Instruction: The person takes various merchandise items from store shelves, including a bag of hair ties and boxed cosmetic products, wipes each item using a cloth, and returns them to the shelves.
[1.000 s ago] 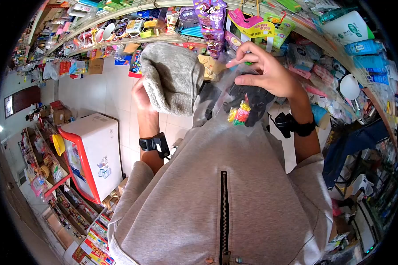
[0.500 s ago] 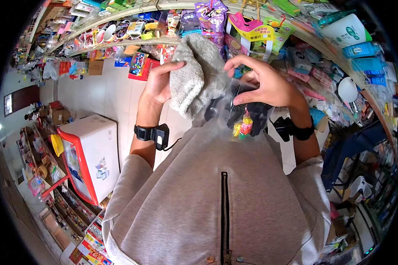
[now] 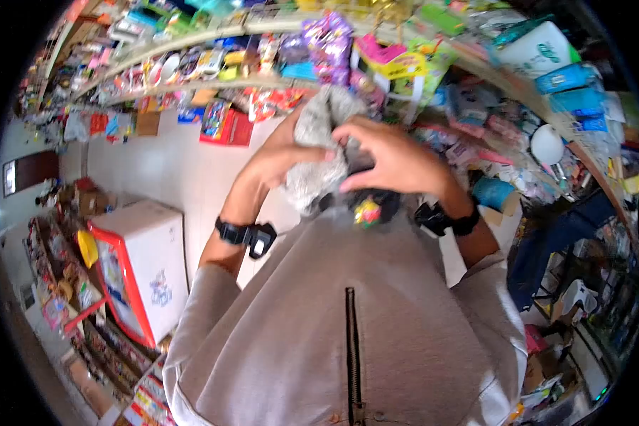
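At upper centre I note a grey fuzzy cloth bundle (image 3: 317, 176), grasped by the left hand (image 3: 271, 160); the right hand (image 3: 397, 160) curves at its edge, hold unclear. I judge the small yellow-red-green cluster (image 3: 367, 212) below could drop: neither hand visibly secures it.

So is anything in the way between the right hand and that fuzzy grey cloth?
No, nothing that shows. The right hand is right at the edge of the fuzzy grey cloth, which the left hand grips. The little yellow, red and green decoration is below the right hand, not between them.
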The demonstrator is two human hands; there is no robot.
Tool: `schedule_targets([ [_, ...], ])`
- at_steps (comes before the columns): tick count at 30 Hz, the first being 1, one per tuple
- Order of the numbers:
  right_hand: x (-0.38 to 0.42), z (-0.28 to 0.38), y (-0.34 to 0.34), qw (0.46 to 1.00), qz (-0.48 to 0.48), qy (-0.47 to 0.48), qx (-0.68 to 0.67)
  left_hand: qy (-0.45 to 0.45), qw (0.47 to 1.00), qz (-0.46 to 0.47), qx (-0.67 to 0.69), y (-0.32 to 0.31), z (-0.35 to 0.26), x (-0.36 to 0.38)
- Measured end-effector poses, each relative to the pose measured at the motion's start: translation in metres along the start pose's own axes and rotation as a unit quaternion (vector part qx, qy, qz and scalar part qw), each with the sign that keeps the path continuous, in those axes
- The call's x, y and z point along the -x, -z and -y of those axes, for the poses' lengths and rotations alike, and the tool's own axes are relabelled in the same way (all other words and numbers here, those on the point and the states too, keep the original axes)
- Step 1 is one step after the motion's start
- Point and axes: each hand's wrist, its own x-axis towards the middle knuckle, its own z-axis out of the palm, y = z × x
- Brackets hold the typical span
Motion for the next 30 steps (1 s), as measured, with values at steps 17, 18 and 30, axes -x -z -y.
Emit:
schedule_targets([
  [17, 0.038, -0.012, 0.027, 0.982, -0.146, -0.067, -0.100, -0.014, 0.984, -0.099, 0.147, 0.059, 0.020, 0.018],
  [18, 0.044, -0.024, 0.032, 0.971, -0.200, -0.037, -0.123, -0.021, 0.981, -0.120, 0.153, 0.072, 0.027, 0.024],
  [30, 0.046, -0.053, 0.143, 0.813, -0.579, 0.023, -0.061, 0.030, 0.968, -0.135, 0.210, 0.086, 0.096, 0.059],
])
